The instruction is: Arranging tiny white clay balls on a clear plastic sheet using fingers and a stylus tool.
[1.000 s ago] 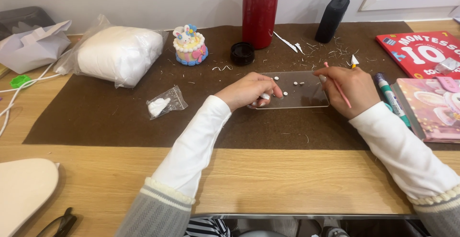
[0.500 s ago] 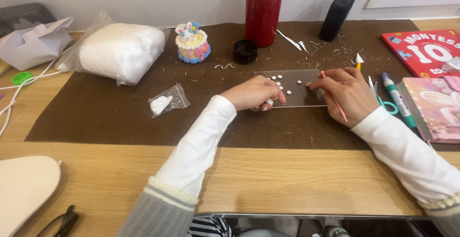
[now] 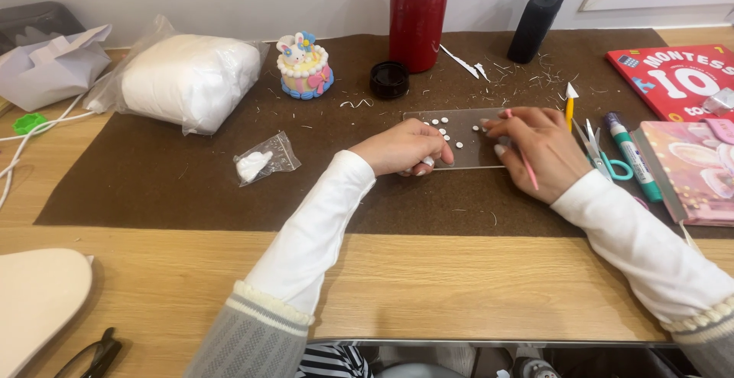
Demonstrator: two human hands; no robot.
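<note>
A clear plastic sheet (image 3: pixel 466 156) lies on the brown felt mat (image 3: pixel 183 194), with several small white clay dots (image 3: pixel 441 123) on it. My left hand (image 3: pixel 401 147) rests on the sheet's left edge, fingers curled around a small white lump of clay. My right hand (image 3: pixel 535 149) is at the sheet's right side and grips a thin pink stick tool (image 3: pixel 522 156), its fingertips touching the dots near the sheet's middle.
A red bottle (image 3: pixel 417 11) and its black cap (image 3: pixel 389 78) stand behind the sheet. A small clay cake (image 3: pixel 304 66), a bag of white clay (image 3: pixel 187 76) and a small clear bag (image 3: pixel 264 160) are to the left. Scissors (image 3: pixel 604 152), marker (image 3: pixel 631 156) and books (image 3: pixel 680 80) lie right.
The view has shifted slightly. My right hand has moved left onto the sheet toward the dots, and more dots lie on the sheet than one second ago. The left hand stays put.
</note>
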